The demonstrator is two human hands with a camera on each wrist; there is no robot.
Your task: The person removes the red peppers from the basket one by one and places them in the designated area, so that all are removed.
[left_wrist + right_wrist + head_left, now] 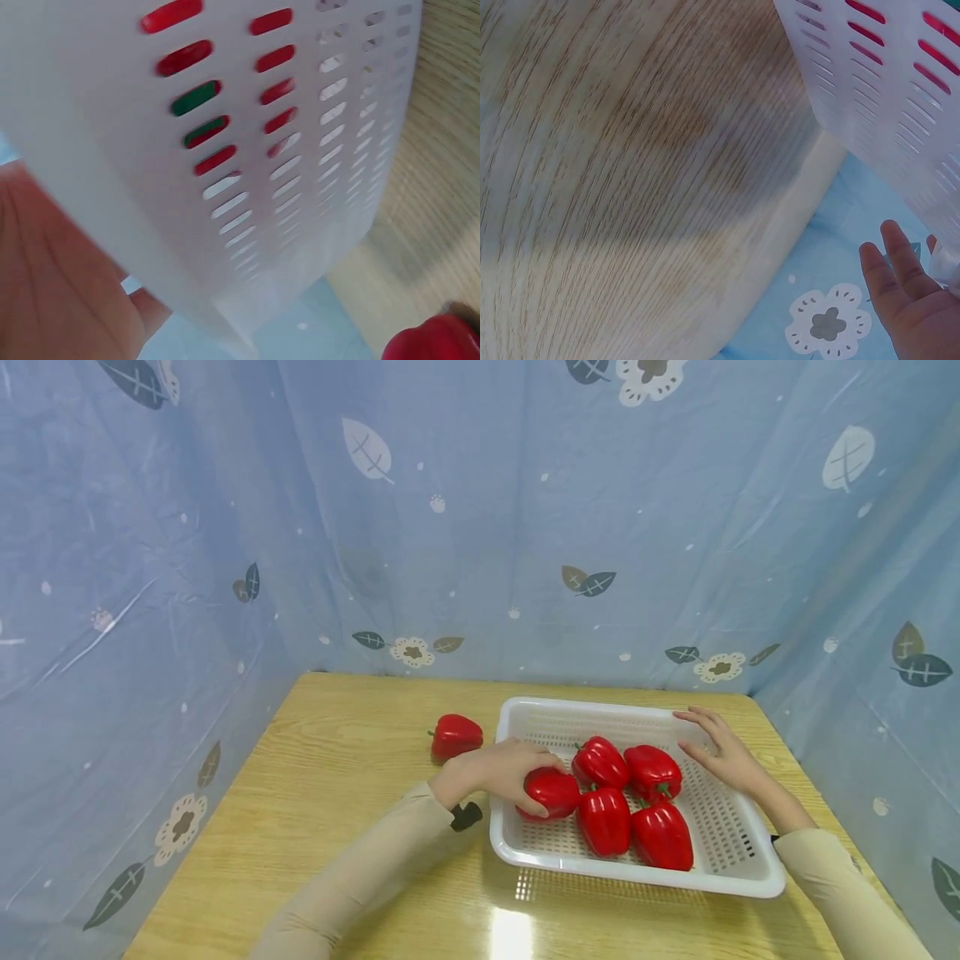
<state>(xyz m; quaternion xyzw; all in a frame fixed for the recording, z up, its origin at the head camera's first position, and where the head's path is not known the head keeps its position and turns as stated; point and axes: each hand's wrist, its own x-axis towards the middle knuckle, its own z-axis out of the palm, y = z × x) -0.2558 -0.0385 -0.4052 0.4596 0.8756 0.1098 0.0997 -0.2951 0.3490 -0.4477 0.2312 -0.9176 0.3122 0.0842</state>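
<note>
A white plastic basket (592,865) with slotted walls stands on the table, holding several red bell peppers. At the basket's left end my left hand (512,772) reaches over the rim, its fingers and thumb around a red bell pepper (553,793). The basket wall hides that pepper's grip in the left wrist view, where only part of the hand (60,277) shows. Over the basket's right rim, my right hand (723,756) has its fingers spread and holds nothing. Beside it in the basket lie other bell peppers (653,772).
One more red bell pepper (456,737) lies on the wooden table (337,793), just left of the basket. A blue patterned cloth (480,543) hangs behind the table and along both sides.
</note>
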